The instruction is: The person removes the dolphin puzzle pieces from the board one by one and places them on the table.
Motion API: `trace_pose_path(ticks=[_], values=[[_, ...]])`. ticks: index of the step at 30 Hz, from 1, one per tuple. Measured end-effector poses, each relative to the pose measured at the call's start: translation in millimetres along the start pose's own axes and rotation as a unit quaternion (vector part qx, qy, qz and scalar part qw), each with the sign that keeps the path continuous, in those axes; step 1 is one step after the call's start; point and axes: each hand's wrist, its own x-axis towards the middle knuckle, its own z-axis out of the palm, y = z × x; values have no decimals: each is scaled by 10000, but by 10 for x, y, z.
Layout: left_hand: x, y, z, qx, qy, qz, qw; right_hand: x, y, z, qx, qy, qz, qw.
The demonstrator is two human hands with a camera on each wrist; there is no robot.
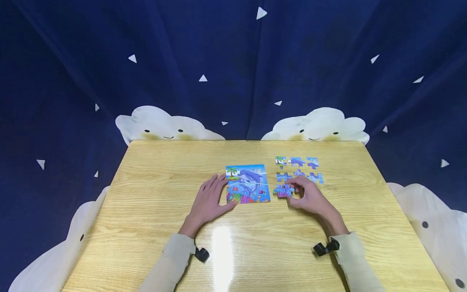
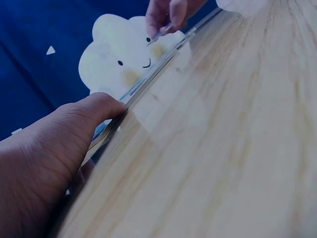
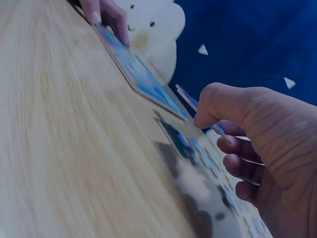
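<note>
A square dolphin picture board (image 1: 249, 183) lies flat on the wooden table. Along its left side my left hand (image 1: 210, 202) rests with extended fingers at the edge and the thumb at the near corner; in the left wrist view the thumb touches the board's rim. My right hand (image 1: 308, 196) pinches a jigsaw piece (image 3: 185, 96) between thumb and fingers, raised over the table. Under it, another jigsaw piece (image 3: 178, 141) lies on the tabletop. Part of the held piece is hidden by the thumb.
Several loose jigsaw pieces (image 1: 297, 162) are laid out in rows right of the board, some partly covered by the right hand. Behind the table (image 1: 164, 170) hangs a dark blue curtain (image 1: 219, 48) with white triangles and clouds.
</note>
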Motion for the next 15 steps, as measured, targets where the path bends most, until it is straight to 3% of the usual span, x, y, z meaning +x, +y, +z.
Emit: trace_pose_path(ticks=[9, 15], values=[[-2, -1, 3, -39, 2, -8, 10000, -212, 225, -199, -154, 169, 431, 9988], [1, 0, 3, -3, -18, -22, 10000, -312, 343, -247, -252, 358, 395, 9983]])
